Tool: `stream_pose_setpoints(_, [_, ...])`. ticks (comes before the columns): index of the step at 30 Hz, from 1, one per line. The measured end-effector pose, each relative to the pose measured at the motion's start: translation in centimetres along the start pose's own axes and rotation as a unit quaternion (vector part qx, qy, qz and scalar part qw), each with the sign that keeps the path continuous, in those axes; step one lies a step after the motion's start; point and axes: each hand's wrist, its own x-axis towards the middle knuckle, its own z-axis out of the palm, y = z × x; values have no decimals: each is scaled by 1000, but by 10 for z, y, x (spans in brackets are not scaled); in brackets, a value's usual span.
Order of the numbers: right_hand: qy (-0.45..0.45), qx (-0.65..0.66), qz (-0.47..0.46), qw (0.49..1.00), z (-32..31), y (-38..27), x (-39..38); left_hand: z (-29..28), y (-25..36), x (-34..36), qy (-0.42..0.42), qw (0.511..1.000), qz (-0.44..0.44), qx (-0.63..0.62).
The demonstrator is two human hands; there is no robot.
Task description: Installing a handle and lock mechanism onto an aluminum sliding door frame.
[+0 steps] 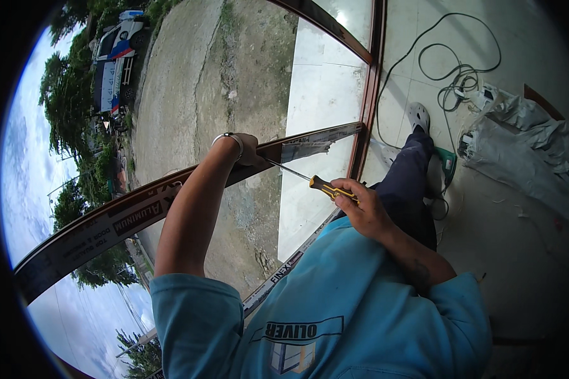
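Observation:
My left hand [250, 150] is wrapped around a brown aluminum frame bar [272, 153], its fingertips partly hidden by the bar. Printed protective tape covers much of this bar, with a torn end near the upright brown frame [365, 107] that it meets. In my right hand [367, 211] is a screwdriver [325, 186] with a yellow and black handle. Its thin metal shaft points up and left, and the tip reaches the bar just beside my left hand. Whether a screw sits at the tip is too small to tell.
Another taped frame bar [284, 268] runs close to my body. On the tiled floor at right lie a looped dark cable [501, 50], crumpled grey plastic sheeting [518, 145] and a green object [447, 165] near my legs. Beyond the frame are concrete ground [183, 82] and a parked truck [117, 38].

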Motion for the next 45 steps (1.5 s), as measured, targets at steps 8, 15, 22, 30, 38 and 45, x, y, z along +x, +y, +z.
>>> stream_pose_setpoints(8, [6, 310, 259, 915, -1, 9, 5, 0, -1, 2, 1, 1000, 0, 6])
stream_pose_setpoints(15, [48, -263, -211, 940, -6, -1, 11, -5, 5, -5, -4, 1000, -10, -3])
stream_pose_setpoints(22, [27, -251, -160, 954, -6, -22, 16, -4, 1, -1, -30, 998, -34, -39])
stream_pose_setpoints(30, [-4, 262, 321, 910, -15, -24, 35, -6, 3, -6, -32, 997, -51, -42])
stream_pose_setpoints(38, [5, 27, 150, 988, -23, -11, 35, -10, 11, -19, -22, 998, -37, -35])
stream_pose_setpoints(45, [34, -344, -310, 886, -13, -30, 34, -11, 4, -14, -39, 996, -34, -70])
